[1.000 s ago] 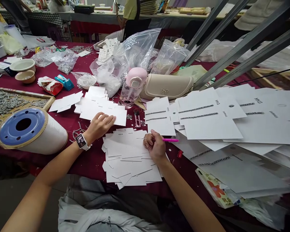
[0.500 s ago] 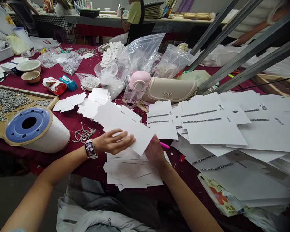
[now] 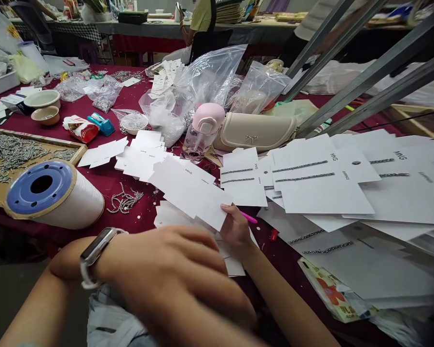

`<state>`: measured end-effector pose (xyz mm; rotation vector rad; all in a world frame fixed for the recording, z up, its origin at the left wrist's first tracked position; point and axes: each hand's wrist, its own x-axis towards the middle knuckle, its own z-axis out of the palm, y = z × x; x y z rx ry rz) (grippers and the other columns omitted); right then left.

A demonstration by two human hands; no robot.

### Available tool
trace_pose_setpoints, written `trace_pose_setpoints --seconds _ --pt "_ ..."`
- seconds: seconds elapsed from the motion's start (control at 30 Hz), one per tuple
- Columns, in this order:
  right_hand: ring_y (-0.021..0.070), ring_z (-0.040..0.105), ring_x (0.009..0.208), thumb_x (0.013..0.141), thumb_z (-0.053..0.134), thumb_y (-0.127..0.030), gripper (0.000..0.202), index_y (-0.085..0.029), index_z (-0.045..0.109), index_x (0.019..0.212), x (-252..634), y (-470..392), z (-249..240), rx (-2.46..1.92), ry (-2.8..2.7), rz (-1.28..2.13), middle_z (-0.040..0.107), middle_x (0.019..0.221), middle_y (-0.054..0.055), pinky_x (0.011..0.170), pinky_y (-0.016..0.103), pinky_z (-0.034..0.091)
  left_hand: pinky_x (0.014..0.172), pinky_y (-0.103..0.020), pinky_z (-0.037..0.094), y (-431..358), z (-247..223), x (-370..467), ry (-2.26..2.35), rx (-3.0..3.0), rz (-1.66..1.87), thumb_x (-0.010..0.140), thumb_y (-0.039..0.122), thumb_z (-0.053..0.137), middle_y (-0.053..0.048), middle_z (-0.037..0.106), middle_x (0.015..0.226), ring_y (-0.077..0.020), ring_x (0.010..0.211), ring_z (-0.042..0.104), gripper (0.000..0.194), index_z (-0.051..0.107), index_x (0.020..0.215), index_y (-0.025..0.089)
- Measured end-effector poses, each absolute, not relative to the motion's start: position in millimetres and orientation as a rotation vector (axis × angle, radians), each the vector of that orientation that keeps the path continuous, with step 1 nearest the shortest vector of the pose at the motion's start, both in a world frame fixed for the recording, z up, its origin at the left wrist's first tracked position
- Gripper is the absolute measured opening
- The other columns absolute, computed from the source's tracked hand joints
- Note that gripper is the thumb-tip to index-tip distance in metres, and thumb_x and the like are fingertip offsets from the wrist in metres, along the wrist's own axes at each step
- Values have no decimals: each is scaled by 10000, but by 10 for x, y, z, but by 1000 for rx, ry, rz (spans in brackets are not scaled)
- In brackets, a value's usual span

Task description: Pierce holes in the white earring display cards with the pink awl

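My right hand (image 3: 237,226) pinches the lower right corner of a white card (image 3: 193,193) printed "MNG", thumb on top. A pink pen (image 3: 249,218) pokes out beside that hand; whether it is held or lies on the table I cannot tell. Under the card is a pile of white cards (image 3: 235,267), partly hidden. My left hand (image 3: 166,270), with a watch (image 3: 99,248) on its wrist, is close to the camera and in front of the pile. Its fingers bend downward, blurred, and their tips are hidden. It is apart from the held card.
Cards with pairs of rhinestone chains (image 3: 318,188) overlap on the right. A thread spool (image 3: 54,193), loose chains (image 3: 125,198) and a chain tray (image 3: 72,156) lie left. Behind stand a pink-lidded bottle (image 3: 206,127) and a beige pouch (image 3: 253,132). Metal bars (image 3: 321,62) slant across the upper right.
My left hand has left the card and come down and closer to the camera. The right hand keeps its grip on the card, its thumb now plain to see on top.
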<state>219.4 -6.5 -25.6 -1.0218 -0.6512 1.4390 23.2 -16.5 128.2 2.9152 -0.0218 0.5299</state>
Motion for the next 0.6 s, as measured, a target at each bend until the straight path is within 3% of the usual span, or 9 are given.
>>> trace_pose_setpoints --seconds 0.07,0.2,0.3,0.5,0.6 --pt "156 584 722 636 543 -228 59 -207 488 630 2199 -63 -258 -989 -507 1496 620 736 -10 629 268 475 774 -209 471 -231 1454 174 -101 2906 572 672 537 516 38 667 953 -148 837 585 411 619 1032 367" --pt "189 584 787 619 549 -239 82 -207 489 666 2202 -62 -255 -986 -504 1503 635 774 11 629 289 469 720 -290 526 -282 1648 180 182 2934 542 618 590 517 30 659 949 -210 876 584 503 581 1079 400" --pt "210 590 788 631 516 -274 76 -215 477 658 2208 -68 -238 -1015 -617 1485 634 733 30 605 307 464 715 -307 546 -300 1741 241 372 2928 459 629 571 513 21 656 941 -227 913 574 520 567 1109 379" --pt "220 601 735 623 516 -303 70 -240 492 638 2233 -92 -196 -1085 -642 1426 619 638 26 569 322 455 745 -306 524 -181 1642 233 109 2907 452 644 604 483 12 663 899 -231 974 548 539 519 1146 410" --pt "231 603 733 588 535 -282 87 -253 539 670 2241 -94 -184 -1095 -542 1437 624 635 21 561 333 463 787 -282 502 -233 1609 232 157 2801 523 695 608 451 -5 655 884 -212 963 550 513 553 1124 346"
